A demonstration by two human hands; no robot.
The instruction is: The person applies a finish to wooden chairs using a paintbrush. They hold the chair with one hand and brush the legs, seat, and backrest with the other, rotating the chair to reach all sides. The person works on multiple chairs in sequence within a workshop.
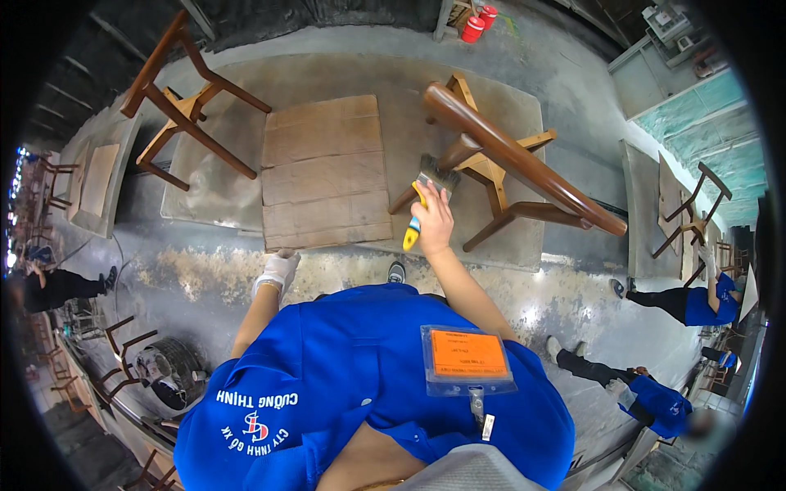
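My right hand (434, 219) is closed round the yellow handle of a paintbrush (412, 233). The brush's dark, wide bristles point away from me, beside a leg of a brown wooden chair (524, 159). This chair lies tipped on the table, its thick curved top rail slanting toward the right and its lighter seat frame behind. In a white glove, my left hand (278, 270) is at the near edge of a cardboard sheet (326, 176); its fingers are too foreshortened to tell whether they are bent round anything.
Another wooden chair frame (190, 102) stands on the far left of the grey table (205, 192). Red buckets (472, 30) sit on the floor beyond. Co-workers (655, 401) are at the right, near another table (647, 213). A round dark tub (169, 372) is at the lower left.
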